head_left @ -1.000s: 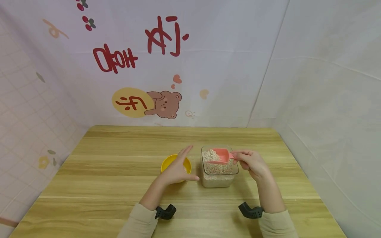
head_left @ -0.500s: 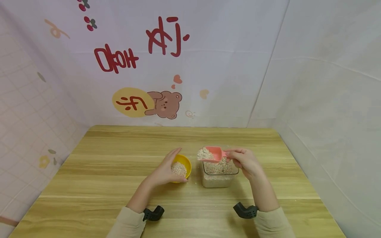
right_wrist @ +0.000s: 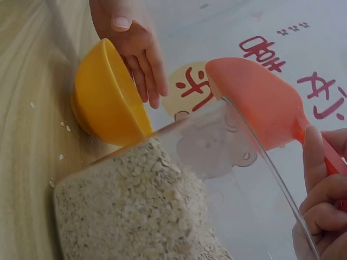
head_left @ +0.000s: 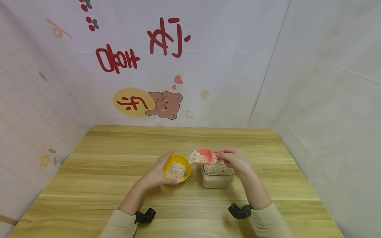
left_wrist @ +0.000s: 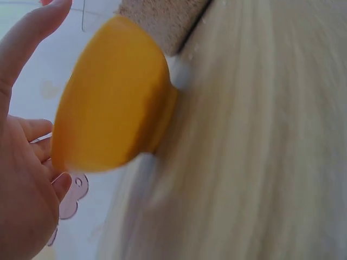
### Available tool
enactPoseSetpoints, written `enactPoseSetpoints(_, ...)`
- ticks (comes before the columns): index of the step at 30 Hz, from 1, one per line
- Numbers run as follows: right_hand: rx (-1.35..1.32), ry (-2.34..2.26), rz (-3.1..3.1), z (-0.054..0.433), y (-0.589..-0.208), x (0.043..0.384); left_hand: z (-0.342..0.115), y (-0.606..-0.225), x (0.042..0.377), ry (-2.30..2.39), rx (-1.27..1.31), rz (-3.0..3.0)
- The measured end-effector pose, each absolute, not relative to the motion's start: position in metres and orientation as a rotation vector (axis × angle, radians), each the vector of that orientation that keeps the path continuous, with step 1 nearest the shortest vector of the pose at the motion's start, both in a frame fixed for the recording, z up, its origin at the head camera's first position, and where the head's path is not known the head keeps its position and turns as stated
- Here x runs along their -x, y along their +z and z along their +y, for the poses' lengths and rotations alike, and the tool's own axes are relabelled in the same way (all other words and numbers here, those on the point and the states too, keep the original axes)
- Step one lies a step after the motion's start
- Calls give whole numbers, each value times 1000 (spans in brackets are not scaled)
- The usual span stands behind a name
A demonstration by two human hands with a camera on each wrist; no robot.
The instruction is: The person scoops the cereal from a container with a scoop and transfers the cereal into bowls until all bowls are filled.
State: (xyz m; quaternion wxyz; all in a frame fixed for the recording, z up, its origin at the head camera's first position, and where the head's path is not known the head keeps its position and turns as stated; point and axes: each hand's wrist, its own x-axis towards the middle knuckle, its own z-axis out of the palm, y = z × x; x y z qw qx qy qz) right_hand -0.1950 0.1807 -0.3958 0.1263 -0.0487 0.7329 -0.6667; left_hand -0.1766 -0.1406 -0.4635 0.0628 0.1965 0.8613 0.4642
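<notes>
My right hand (head_left: 236,161) pinches the handle of a pink scoop (head_left: 208,155), which carries a heap of oat flakes (head_left: 195,156). The scoop is over the gap between a yellow bowl (head_left: 179,158) and a clear square container (head_left: 218,182) of oats, its tip close to the bowl's right rim. More oats lie in the bowl. Around the bowl's left side is my left hand (head_left: 155,172), thumb and fingers spread. In the right wrist view its fingers (right_wrist: 146,76) look straight behind the bowl. The left wrist view shows the thumb (left_wrist: 32,38) apart from the bowl's wall.
Loose flakes (right_wrist: 65,128) are scattered on the wooden table (head_left: 119,185) between bowl and container. A printed white curtain (head_left: 226,66) stands behind the table, and white cloth (head_left: 327,132) hangs along its right side. Each wrist wears a black mount (head_left: 145,216).
The right hand has carried the loaded scoop left from above the container toward the bowl. My left hand has drawn back left from over the bowl to its left side, uncovering the oats inside.
</notes>
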Motion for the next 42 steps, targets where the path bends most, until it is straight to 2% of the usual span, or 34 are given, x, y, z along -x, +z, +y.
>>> enactPoseSetpoints(10, 169, -1861, 2194, 165, -399, 202, -157, -479, 181, 1430, -577, 2564)
enactPoseSetpoints(27, 98, -1666, 2344, 142, -391, 211, -158, -489, 184, 1421, -528, 2534)
enactPoseSetpoints(42, 259, -1286, 2585, 128, -375, 217, -157, -490, 183, 1458, -526, 2508)
